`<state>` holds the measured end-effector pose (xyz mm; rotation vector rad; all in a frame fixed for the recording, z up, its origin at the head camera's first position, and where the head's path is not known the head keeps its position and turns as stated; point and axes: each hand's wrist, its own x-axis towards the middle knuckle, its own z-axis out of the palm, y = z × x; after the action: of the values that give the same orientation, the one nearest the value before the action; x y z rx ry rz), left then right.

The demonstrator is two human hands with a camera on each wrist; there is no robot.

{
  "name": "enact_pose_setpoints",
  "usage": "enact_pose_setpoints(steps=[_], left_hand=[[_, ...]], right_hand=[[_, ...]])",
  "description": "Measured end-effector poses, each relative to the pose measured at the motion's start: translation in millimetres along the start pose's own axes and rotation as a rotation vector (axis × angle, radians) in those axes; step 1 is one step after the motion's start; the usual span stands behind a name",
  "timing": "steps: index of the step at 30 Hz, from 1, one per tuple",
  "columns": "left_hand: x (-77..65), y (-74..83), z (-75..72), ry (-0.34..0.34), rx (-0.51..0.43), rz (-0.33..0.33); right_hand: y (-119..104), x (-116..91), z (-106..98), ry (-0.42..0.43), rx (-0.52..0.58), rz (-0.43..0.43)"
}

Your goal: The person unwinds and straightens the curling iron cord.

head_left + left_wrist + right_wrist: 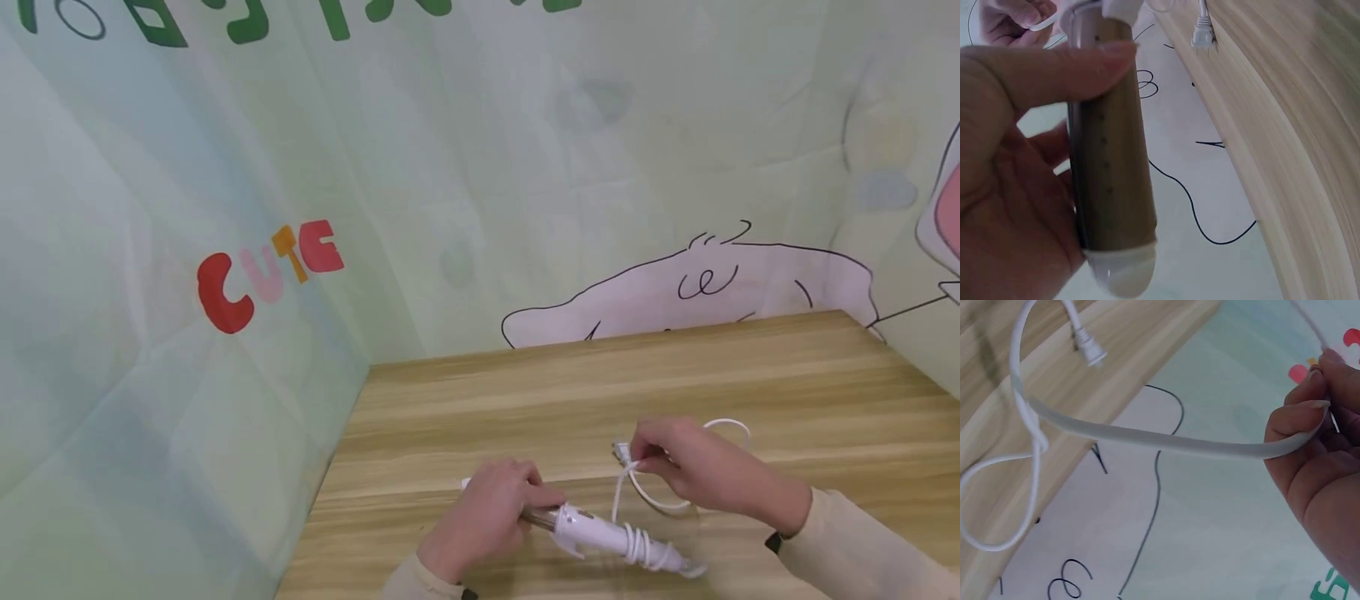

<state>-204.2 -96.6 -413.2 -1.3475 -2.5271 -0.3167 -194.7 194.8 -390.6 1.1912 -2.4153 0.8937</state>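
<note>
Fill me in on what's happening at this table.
A person's left hand grips a curling iron by its barrel, while the right hand pinches its white power cord. Part of the cord is wound around the handle; the rest, with its two-prong plug, is loose over the wooden table.

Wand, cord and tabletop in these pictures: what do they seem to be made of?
Wand barrel: probably coated metal, brownish with a soft sheen. Its handle: likely hard plastic, smooth and evenly white. Cord: apparently soft plastic or rubber, smooth, bending in loops. Tabletop: wood or wood-look laminate, satin; the streaked grain fits both.
</note>
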Motion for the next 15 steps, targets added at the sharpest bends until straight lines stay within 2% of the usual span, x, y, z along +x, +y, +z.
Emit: enact_pose_setpoints(steps=[3, 5, 7, 10, 12, 15], left_hand=[[-4.0, -0.6, 0.1, -0.021, -0.084, 0.087], [-6.6, 0.9, -1.0, -0.052, -0.141, 0.100], [-8.4, 2.8, -3.4, -0.085, -0.225, 0.082], [-9.6, 4.7, -8.4, -0.092, -0.389, 0.046], [-9.3, 5.0, -11.8, -0.057, -0.512, 0.006], [-6.9, 3.9, -16.5, 0.045, -0.614, -0.067]], right_hand=[[10.8, -1.1, 2.5, 0.003, 0.028, -0.014], [17.7, -3.8, 4.8, 0.006, 0.053, 0.005], [24.0, -7.9, 6.1, 0.002, 0.085, 0.048], [32.2, -14.3, 7.5, -0.023, 0.131, 0.128], [37.7, -19.6, 10.9, -0.053, 0.155, 0.172], [44.6, -28.1, 24.7, -0.055, 0.192, 0.151]])
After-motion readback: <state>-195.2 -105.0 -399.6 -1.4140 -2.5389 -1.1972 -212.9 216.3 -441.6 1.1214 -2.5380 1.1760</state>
